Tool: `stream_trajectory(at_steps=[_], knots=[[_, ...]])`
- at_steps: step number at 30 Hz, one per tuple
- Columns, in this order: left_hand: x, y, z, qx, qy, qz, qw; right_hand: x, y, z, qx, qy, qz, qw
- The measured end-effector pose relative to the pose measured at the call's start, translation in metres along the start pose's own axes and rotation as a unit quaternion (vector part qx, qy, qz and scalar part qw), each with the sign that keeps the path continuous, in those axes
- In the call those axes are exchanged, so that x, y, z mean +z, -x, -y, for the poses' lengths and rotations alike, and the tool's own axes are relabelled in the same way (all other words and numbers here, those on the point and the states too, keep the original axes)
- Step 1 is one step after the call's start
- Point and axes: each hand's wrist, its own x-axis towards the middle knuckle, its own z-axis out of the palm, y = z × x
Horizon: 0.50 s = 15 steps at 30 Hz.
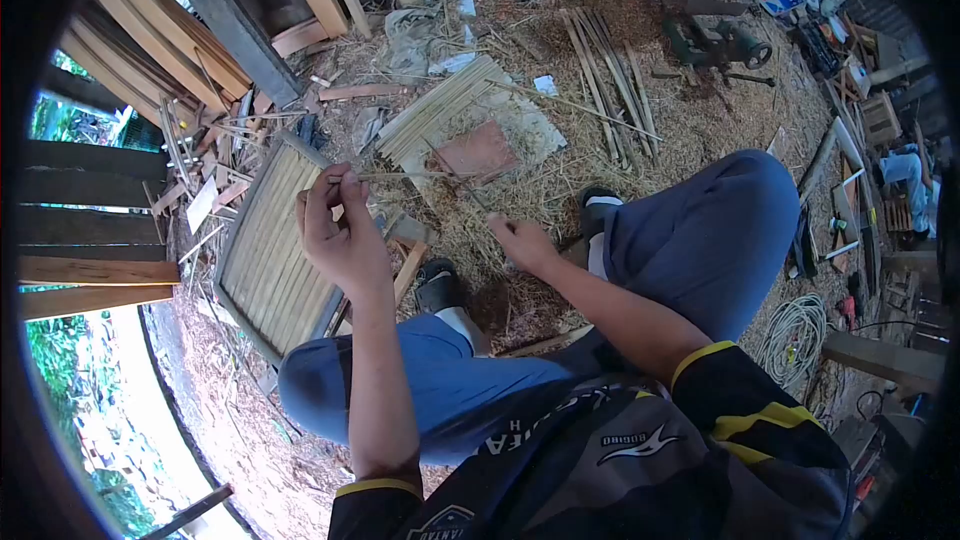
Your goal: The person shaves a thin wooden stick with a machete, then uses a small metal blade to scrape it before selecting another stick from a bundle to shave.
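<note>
Two bare hands out front here. The left hand (338, 225) is up higher, its thumb and fingers pinched narrow on one end of a thin strip (395, 176). Looks like a slender, pale brownish stick, pretty much straight, with no bend that shows at this size. Its long axis runs nearly level across the view, out from the left fingertips, and the free end points right, ahead of the other hand. So the strip is in the air above the shavings, just past the person's knees.

The right hand (525, 245) is lower and curled, fingers closed around a slim piece (479, 202) that slants up and left. Blade or stick, can't tell. Can't tell either whether its tip touches the strip.

Further out, a dark-framed slatted panel (275, 240) is tilted beside the left leg. Ahead on the shavings (540, 180) there's a flat pale slatted piece (440, 105) with a reddish-brown sheet (480, 150) near it, then some loose long strips (610, 85) to the right. Beyond those sits a green tool (720, 45). A coiled cable (793, 335) lies off to the right, and planks (170, 30) stand at the upper left.
</note>
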Motion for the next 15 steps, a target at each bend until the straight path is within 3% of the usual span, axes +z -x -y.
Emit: stream_trajectory(at_steps=[2,5,8,11,14,15], knots=[[0.0,0.0,0.003,-0.013,0.013,-0.012,1.0,0.004,0.01,0.029,-0.022,-0.072,0.019,0.997],[-0.003,-0.006,0.01,-0.022,0.034,-0.023,0.999,0.005,0.007,0.026,-0.073,-0.07,0.03,0.994],[-0.004,-0.008,0.013,-0.037,0.061,-0.021,0.997,0.018,-0.002,-0.001,-0.03,-0.086,-0.004,0.996],[-0.004,-0.009,0.016,-0.031,0.068,-0.017,0.997,-0.007,0.019,0.04,-0.024,-0.036,0.009,0.999],[-0.008,-0.006,0.017,-0.02,0.044,-0.012,0.999,-0.003,0.016,0.043,-0.106,-0.061,0.027,0.992],[-0.01,-0.006,0.018,-0.022,0.042,-0.01,0.999,0.002,0.009,0.031,-0.083,-0.056,0.013,0.995]])
